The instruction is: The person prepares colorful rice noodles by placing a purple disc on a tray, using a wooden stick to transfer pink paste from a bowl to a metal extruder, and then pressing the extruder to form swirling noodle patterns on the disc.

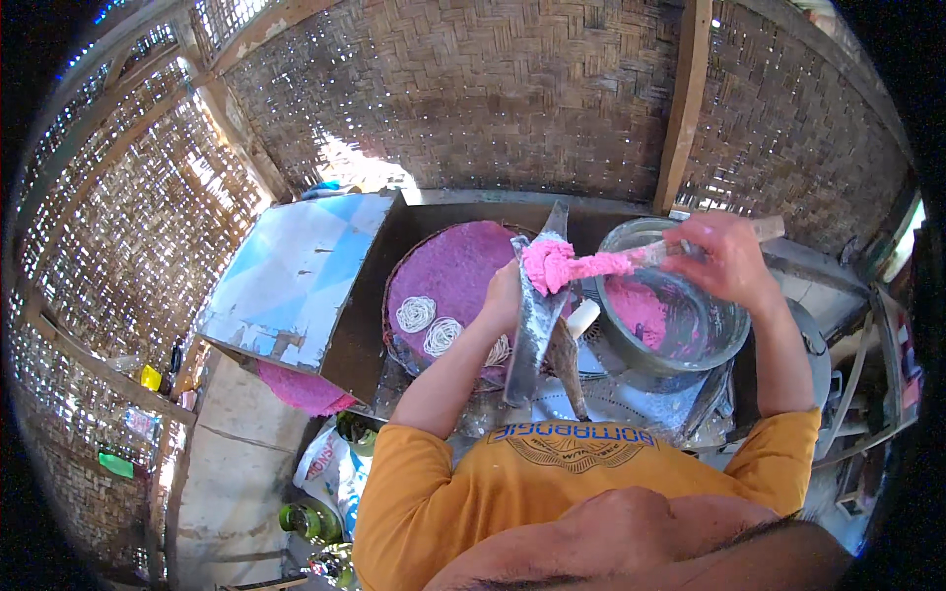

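Note:
My left hand [501, 300] is wrapped round a worn, pale hand press [532, 345] with long pointed ends, held tilted in front of my chest. A lump of soft pink dough [548, 268] sits on top of it. In my right hand [724, 258] is a flat wooden spatula [769, 229], its dough-coated end reaching left to that lump. Below my right hand stands a grey basin [680, 366] with more pink dough [639, 310] inside. Beside my left forearm, a round tray covered in purple cloth [448, 266] carries white coiled strands [415, 314], partly hidden by my arm.
A blue and white box [296, 266] stands left of the tray, with pink cloth [305, 389] below its edge. A wooden prong [565, 369] and a white cylinder [583, 317] are near the press. Green bottles [310, 522] stand lower left. Woven walls [493, 98] enclose the workplace.

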Demonstrator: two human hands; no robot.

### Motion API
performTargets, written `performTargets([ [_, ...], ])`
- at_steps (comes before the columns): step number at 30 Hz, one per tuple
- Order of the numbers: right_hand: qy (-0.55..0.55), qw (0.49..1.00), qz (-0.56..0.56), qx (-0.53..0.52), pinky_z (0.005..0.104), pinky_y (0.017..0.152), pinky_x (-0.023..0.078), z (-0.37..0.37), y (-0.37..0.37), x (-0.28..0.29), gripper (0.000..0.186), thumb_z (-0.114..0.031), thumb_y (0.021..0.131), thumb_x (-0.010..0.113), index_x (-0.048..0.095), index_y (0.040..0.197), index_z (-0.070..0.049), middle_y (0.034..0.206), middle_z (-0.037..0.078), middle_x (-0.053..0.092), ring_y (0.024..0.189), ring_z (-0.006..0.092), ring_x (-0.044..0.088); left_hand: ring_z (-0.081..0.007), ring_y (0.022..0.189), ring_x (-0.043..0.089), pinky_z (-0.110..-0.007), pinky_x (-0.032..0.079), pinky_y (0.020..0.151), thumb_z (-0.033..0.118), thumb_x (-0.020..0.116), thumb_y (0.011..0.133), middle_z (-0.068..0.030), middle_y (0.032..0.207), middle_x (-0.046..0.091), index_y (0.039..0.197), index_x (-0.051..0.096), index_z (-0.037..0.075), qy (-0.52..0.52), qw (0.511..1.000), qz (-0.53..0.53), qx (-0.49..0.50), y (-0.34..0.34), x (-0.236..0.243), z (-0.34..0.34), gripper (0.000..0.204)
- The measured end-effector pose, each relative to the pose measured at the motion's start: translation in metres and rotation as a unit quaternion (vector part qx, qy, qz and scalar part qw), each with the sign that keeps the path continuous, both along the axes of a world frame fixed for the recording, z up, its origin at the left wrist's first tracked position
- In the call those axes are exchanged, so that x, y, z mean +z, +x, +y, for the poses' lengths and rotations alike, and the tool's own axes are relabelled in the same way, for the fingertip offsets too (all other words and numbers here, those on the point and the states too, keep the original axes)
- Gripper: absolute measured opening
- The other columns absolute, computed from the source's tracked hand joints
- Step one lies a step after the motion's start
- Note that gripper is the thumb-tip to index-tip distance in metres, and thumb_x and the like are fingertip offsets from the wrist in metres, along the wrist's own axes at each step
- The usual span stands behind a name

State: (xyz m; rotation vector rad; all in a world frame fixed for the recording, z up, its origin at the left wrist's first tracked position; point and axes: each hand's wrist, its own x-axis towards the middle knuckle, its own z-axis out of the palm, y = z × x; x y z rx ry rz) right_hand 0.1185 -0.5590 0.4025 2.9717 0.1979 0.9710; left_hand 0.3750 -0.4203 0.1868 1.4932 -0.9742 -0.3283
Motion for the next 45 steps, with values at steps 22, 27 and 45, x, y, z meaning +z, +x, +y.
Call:
performTargets([
  [22, -0.169, 0.972, -0.156, -0.039, 0.0341, 0.052, 0.041, 0.032, -0.015, 0.032, 0.018, -0.016, 0.061, 0.064, 0.057, 0.076, -0.009, 0.063, 0.004, 0.051, 0.058, 0.0222, 0.052, -0.0319, 0.087, 0.057, -0.037, 0.044, 0.075, 0.028, 0.064, 0.063, -0.0157, 0.089, 0.060, 0.096, 0.058, 0.008, 0.148, 0.964, -0.207, 0.082, -0.041, 0.052, 0.016, 0.039],
  [27, -0.199, 0.979, -0.042, 0.027, 0.0326, 0.052, 0.041, 0.032, -0.002, 0.025, 0.016, -0.017, 0.061, 0.062, 0.056, 0.074, -0.009, 0.063, 0.003, 0.051, 0.060, 0.0205, 0.053, -0.0365, 0.088, 0.054, -0.042, 0.042, 0.076, 0.029, 0.062, 0.065, -0.0212, 0.090, 0.057, 0.095, 0.056, 0.005, 0.138, 0.971, -0.181, 0.070, -0.045, 0.050, 0.012, 0.038],
  [45, 0.348, 0.924, -0.143, -0.072, 0.0223, 0.056, 0.042, 0.003, -0.006, -0.069, 0.017, -0.011, 0.071, 0.064, 0.059, 0.086, -0.004, 0.070, -0.001, 0.056, 0.060, 0.0094, 0.052, -0.0123, 0.076, 0.059, -0.026, 0.047, 0.064, 0.011, 0.065, 0.069, -0.0045, 0.086, 0.061, 0.096, 0.057, 0.003, -0.189, 0.924, 0.303, -0.134, -0.060, 0.080, -0.002, 0.029],
])
